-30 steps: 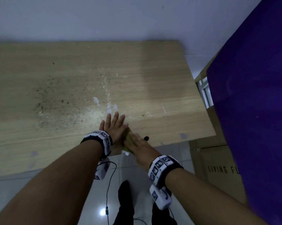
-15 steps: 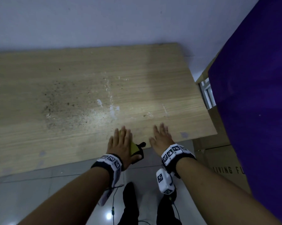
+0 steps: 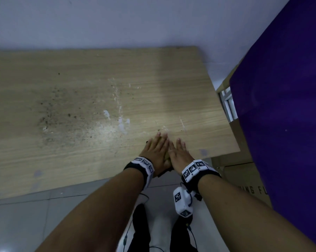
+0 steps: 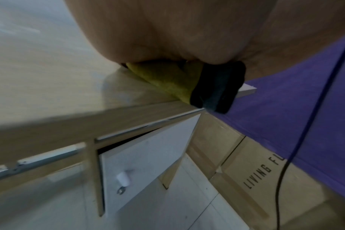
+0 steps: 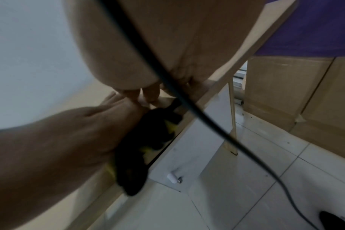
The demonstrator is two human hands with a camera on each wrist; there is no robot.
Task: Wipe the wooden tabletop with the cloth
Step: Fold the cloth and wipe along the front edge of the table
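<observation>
You had your left hand flat on the cloth, fingers straight, pinning it against the tabletop right at the near edge; its black end hung over the lip, probably because you had drawn it that far toward you. Pressing with the whole palm likely spread the load so the cloth would drag grit rather than skip over it. Your right hand lay just beside the left, fingers also extended and grasping nothing; whether it rested on the cloth or on bare wood I could not tell. The dark specks and white smears farther in looked unwiped.
</observation>
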